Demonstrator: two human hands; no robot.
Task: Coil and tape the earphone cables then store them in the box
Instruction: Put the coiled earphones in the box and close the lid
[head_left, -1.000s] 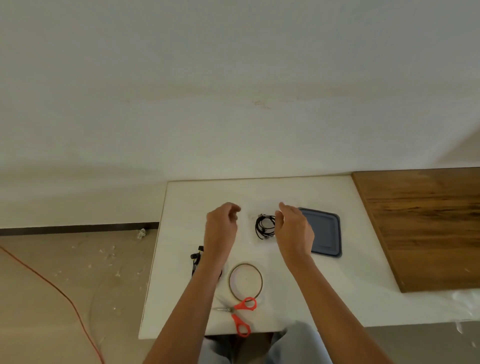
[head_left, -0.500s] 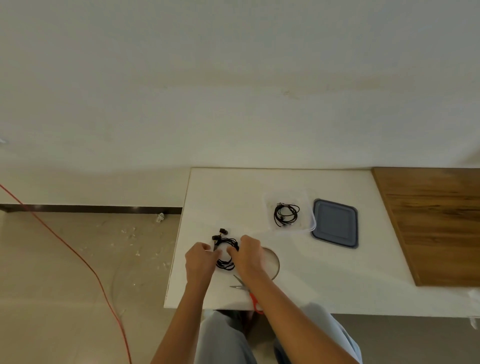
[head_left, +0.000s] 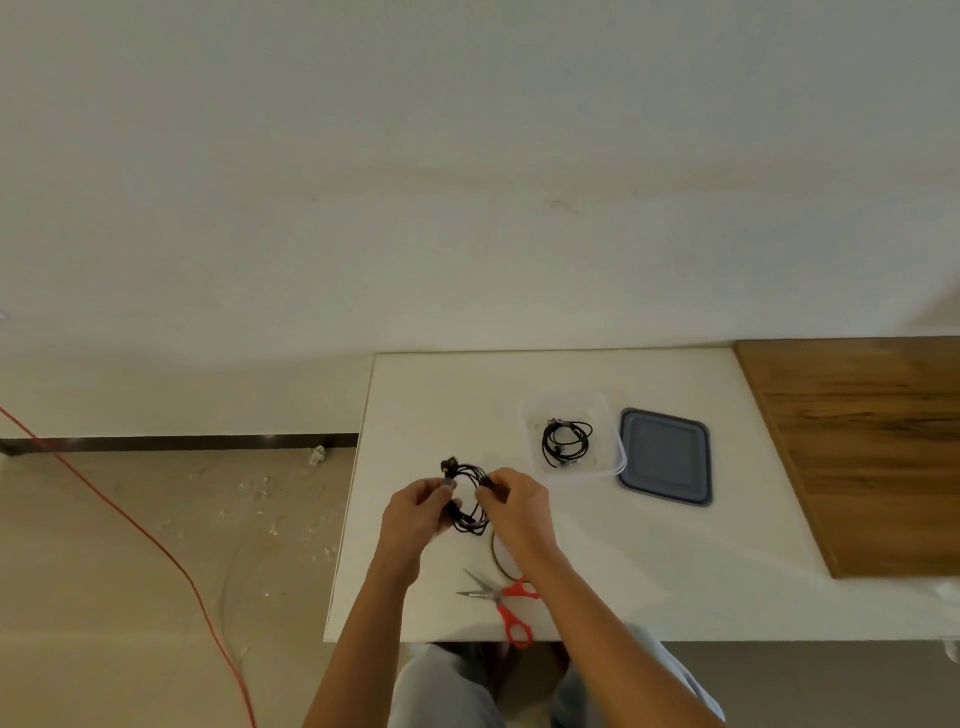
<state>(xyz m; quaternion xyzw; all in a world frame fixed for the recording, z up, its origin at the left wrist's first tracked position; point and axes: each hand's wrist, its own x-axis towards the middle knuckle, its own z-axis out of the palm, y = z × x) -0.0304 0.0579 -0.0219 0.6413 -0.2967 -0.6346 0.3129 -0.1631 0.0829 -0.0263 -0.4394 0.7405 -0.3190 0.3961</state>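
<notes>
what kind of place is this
Likely a plain room still being fitted out, used as a makeshift work spot: a bare white wall, bits of debris on the floor, an orange cord trailing across it, and a small white table.

black earphone cable (head_left: 467, 524), clear box (head_left: 603, 415) with black coil (head_left: 558, 448), blue-grey lid (head_left: 665, 457), red-handled scissors (head_left: 500, 598), all on white table (head_left: 675, 571); brown wood-grain board (head_left: 857, 441) right of table.
</notes>
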